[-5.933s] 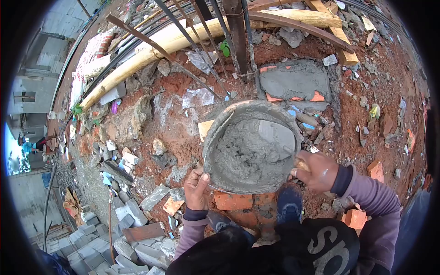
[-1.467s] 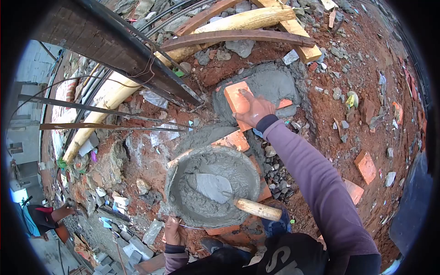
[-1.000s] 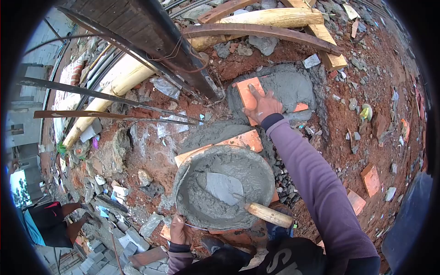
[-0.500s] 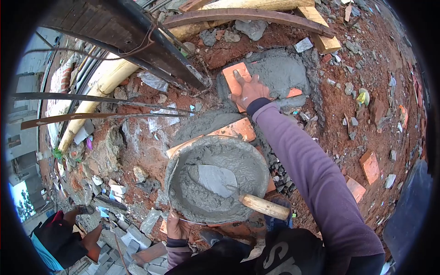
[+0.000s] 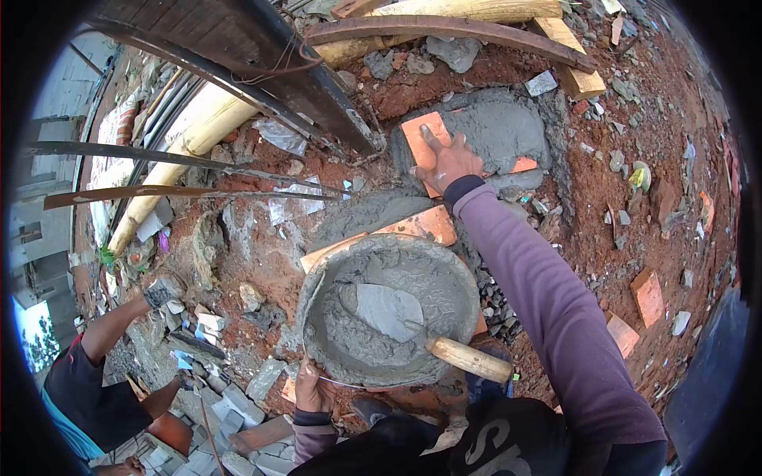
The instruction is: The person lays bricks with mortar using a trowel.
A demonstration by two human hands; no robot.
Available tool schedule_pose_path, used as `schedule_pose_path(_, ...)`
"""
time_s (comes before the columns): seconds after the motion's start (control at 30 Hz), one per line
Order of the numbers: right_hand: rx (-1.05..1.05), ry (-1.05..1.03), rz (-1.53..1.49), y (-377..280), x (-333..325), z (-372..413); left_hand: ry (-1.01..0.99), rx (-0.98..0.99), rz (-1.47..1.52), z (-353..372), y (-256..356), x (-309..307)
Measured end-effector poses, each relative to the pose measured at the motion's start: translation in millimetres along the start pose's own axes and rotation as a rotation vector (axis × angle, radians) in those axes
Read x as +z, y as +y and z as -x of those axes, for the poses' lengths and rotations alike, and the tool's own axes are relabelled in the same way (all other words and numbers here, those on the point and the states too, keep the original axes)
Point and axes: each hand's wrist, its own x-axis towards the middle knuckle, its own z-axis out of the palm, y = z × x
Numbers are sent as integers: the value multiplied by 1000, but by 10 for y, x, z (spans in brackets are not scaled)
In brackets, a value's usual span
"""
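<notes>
The right hand (image 5: 446, 163) is lying flat with its fingers spread wide, pressing on top of an orange brick (image 5: 416, 133) without gripping it. That brick is sitting at the left edge of a grey mortar bed (image 5: 508, 127) on the red dirt ground (image 5: 587, 198), far from the person's body, so the sleeved arm is stretching out past the pan. The left hand (image 5: 313, 390) is curling tightly around the near rim of the mortar pan (image 5: 311, 295), close to the person's knees.

A trowel (image 5: 395, 314) is resting in the pan's wet mortar (image 5: 432, 278), untouched, with its wooden handle sticking out over the right rim. The pan's far rim is leaning on a second brick (image 5: 421, 226), partly smeared with mortar.

Open dirt is lying to the right of the mortar bed, scattered with small stones and loose bricks (image 5: 649, 295). To the left, things are crowding in: a dark steel post (image 5: 302, 75) is slanting down just beside the pressed brick, two rebar rods (image 5: 182, 191) are crossing above the ground, and a bamboo pole (image 5: 194, 131) is lying beyond them. A curved rusty bar (image 5: 444, 30) and a timber piece (image 5: 573, 73) are bordering the far side. At lower left, another person's gloved hand (image 5: 163, 289) is reaching among grey rubble (image 5: 230, 397), well apart from the pan.
</notes>
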Motion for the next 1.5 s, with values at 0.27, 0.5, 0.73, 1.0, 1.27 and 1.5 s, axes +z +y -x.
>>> schedule_pose_path(0.27, 6, -20, -9, -10, -2, -35, 28, 0, -17, 40, -12, 49)
schedule_pose_path(0.5, 15, -32, -4, -4, 38, -28, 88, -5, -4, 69, -11, -101)
schedule_pose_path(0.73, 25, -91, -24, 3, 6, -13, 11, 5, -4, 51, -42, -208)
schedule_pose_path(1.0, -217, -12, -256, 1057, -676, 1087, 1, 49, -94, 49, 15, -125)
schedule_pose_path(1.27, 107, -187, 214, 3091, -1180, 3819, -30, 67, -100, -9, -31, -182)
schedule_pose_path(1.5, 161, -105, 602, 3694, -403, 4382, -76, 39, -57, 18, 18, -123)
